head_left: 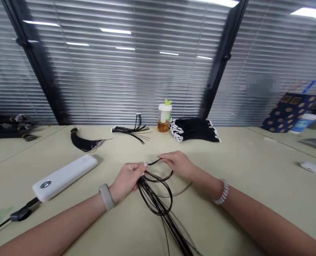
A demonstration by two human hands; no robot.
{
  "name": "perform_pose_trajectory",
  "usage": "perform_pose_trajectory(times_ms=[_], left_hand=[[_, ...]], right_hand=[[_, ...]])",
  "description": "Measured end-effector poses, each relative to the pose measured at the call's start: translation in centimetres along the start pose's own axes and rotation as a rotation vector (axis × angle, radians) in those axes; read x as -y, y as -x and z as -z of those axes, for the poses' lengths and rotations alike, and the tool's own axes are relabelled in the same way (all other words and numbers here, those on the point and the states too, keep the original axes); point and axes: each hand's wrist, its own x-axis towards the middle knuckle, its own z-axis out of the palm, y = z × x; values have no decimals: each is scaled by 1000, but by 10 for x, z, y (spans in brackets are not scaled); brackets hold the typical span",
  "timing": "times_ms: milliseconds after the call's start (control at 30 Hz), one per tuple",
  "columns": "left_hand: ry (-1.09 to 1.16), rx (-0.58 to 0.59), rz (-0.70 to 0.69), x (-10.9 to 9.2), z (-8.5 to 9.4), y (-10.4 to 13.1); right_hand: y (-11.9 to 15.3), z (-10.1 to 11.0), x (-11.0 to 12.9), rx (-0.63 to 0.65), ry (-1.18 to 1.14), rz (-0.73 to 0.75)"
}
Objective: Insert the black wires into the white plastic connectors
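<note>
My left hand is closed on one end of a bundle of thin black wires, with a bit of a white connector showing between thumb and fingers. Several wires curl in loops below it, and the bundle trails toward the bottom edge of the view. To the right, my right hand pinches a single black wire that runs across to the left thumb. The wire tip inside the right fingers is hidden.
A white power bank with a cable lies left. Along the back are a black wire bunch, a loose harness, a drink bottle and stacked harnesses with white connectors. A white mouse-like object rests right.
</note>
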Motion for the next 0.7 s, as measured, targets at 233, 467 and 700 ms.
perform_pose_trajectory(times_ms=[233, 467, 700], left_hand=[[-47, -65, 38, 0, 2, 1], [-67, -210, 6, -1, -2, 6], [-85, -209, -58, -4, -11, 17]], right_hand=[[25, 8, 38, -66, 244, -33], [50, 19, 71, -16, 179, -54], [52, 9, 85, 182, -340, -31]])
